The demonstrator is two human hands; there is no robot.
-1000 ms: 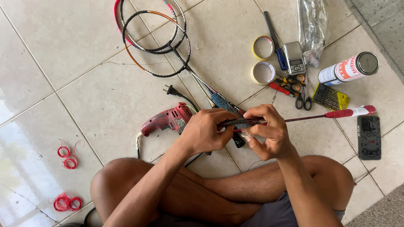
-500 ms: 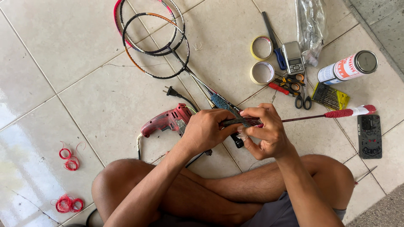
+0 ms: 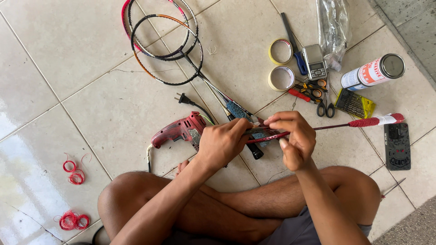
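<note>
1. the left hand (image 3: 223, 144) is curled shut around the thin red shaft of a racket (image 3: 318, 128), gripping it just above the crossed legs.
2. the right hand (image 3: 294, 139) pinches the same shaft right beside the left hand, thumb and fingers pressed together on it.
3. the held racket runs out to the right, low over the tiled floor (image 3: 81, 50); its red-wrapped handle with a white end reaches toward a black phone-like device (image 3: 397, 146) lying flat.
4. a red power drill (image 3: 179, 130) lies on the floor just behind the left hand, its cord and plug (image 3: 182, 98) trailing up to the left.
5. two unstrung racket frames (image 3: 164, 45) lie overlapped further out, their shafts slanting down toward the hands.
6. two tape rolls (image 3: 281, 63) sit near the top right, next to a blue-handled tool and a small grey digital scale (image 3: 314, 61).
7. scissors (image 3: 323, 103), a yellow case of drill bits (image 3: 354, 103), a spray can (image 3: 373, 72) on its side and a clear plastic bag (image 3: 334, 27) lie close together at the right.
8. coils of red string (image 3: 75, 172) lie well apart at the lower left.
</note>
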